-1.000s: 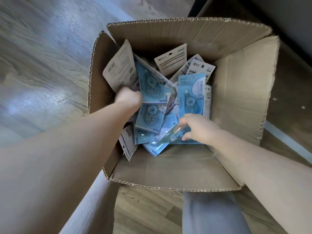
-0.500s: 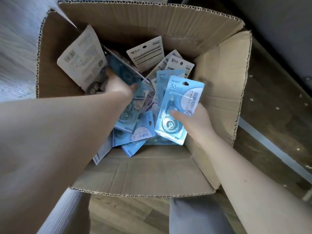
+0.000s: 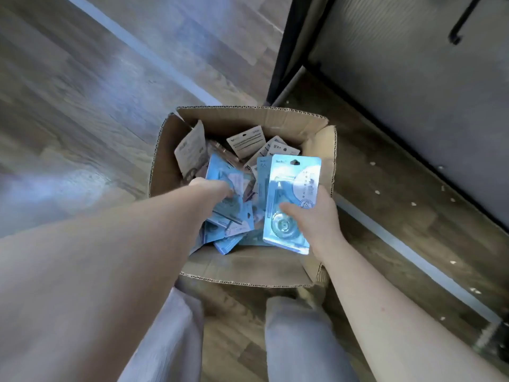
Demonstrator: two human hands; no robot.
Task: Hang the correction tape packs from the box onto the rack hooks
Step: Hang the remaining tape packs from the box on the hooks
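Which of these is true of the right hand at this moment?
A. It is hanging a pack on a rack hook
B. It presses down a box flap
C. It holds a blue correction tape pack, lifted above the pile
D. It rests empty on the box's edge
C: the right hand grips a blue correction tape pack by its lower part, face up above the pile in the cardboard box.
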